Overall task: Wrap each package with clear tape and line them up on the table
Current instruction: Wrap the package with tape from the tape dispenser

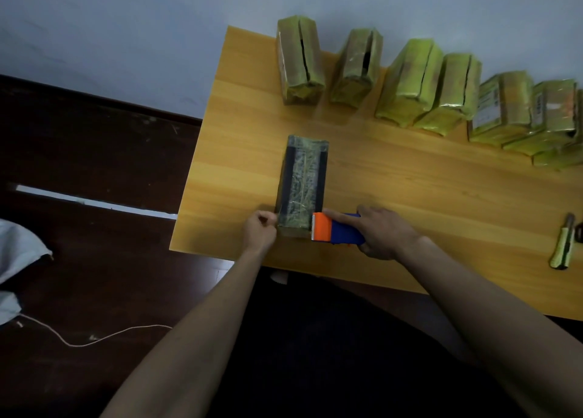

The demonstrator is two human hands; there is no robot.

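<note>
Your left hand (260,232) pinches the tape end at the package's (301,182) near corner. Your right hand (383,233) grips the dispenser (336,232), forefinger stretched along it, on the table (410,181).

No text can be read here. Two wrapped packages (501,108) at the right end of the row carry white printed labels (487,107), but the print on them is too small and blurred to read.
</note>
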